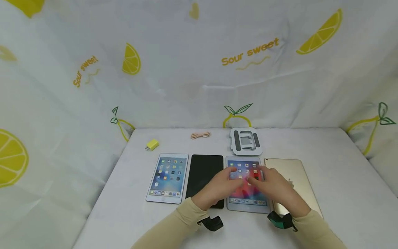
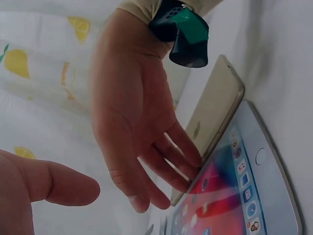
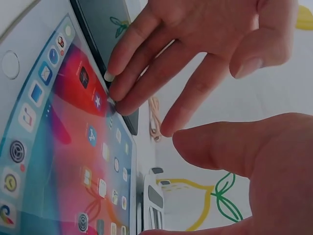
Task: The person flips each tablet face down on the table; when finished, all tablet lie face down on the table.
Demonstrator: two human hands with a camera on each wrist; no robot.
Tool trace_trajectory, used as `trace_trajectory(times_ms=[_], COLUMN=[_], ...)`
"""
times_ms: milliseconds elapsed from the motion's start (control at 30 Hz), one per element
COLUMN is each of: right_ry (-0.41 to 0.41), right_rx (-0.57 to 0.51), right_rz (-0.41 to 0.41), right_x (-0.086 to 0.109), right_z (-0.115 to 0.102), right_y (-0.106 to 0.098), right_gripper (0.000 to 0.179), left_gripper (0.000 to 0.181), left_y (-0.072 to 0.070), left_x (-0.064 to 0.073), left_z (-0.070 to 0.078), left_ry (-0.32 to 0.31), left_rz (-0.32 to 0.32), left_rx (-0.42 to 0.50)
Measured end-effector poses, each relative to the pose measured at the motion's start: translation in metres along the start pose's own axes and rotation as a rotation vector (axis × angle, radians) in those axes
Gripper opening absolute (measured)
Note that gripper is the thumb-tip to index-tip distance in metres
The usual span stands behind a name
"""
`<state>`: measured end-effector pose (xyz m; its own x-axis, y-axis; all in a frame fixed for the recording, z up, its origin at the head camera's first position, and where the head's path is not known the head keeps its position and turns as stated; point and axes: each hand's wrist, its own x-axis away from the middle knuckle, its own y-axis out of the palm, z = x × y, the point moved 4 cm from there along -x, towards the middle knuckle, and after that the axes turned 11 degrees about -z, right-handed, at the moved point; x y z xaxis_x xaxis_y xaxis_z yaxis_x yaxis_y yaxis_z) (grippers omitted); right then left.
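Observation:
A white-framed tablet (image 1: pixel 247 206) lies screen up on the table, its lit screen showing app icons. My left hand (image 1: pixel 219 185) reaches over its left side, fingers extended near the upper left edge. From the other side comes my right hand (image 1: pixel 276 186), fingers near the right edge. In the left wrist view, the right hand's fingers (image 2: pixel 166 166) are fairly straight and close to the tablet's edge. The right wrist view shows the left hand's fingers (image 3: pixel 146 63) stretched towards the opposite edge. Both thumbs are held above the screen. Exact contact with the edges cannot be told.
Left of this tablet lie a black tablet (image 1: pixel 203 173) and another lit white tablet (image 1: pixel 168 178). A gold tablet (image 1: pixel 298 173) rests face down on the right. Behind are a yellow plug adapter (image 1: pixel 152 144), a coiled cable (image 1: pixel 200 135) and a grey folding stand (image 1: pixel 237 141).

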<state>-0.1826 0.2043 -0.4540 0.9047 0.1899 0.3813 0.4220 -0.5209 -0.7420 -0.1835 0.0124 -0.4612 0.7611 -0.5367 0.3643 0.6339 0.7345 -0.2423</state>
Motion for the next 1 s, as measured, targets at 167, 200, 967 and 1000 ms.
trace_trajectory(times_ms=[167, 200, 967, 1000], right_ry=[-0.033, -0.041, -0.032, -0.035], right_rx=[0.022, 0.027, 0.026, 0.027], right_rz=[0.022, 0.026, 0.02, 0.02], right_x=[0.0023, 0.0026, 0.0027, 0.0026], right_z=[-0.0048, -0.0055, -0.0039, -0.0042], right_y=[0.0022, 0.0024, 0.0029, 0.0025], right_gripper=[0.073, 0.071, 0.073, 0.073], left_gripper=[0.069, 0.069, 0.066, 0.067], left_y=[0.0021, 0.0027, 0.0052, 0.0051], left_x=[0.0027, 0.0034, 0.0064, 0.0065], left_z=[0.0021, 0.0023, 0.0045, 0.0049], left_ry=[0.013, 0.012, -0.017, -0.018], left_rz=[-0.029, -0.031, 0.04, 0.04], left_rx=[0.008, 0.007, -0.008, -0.007])
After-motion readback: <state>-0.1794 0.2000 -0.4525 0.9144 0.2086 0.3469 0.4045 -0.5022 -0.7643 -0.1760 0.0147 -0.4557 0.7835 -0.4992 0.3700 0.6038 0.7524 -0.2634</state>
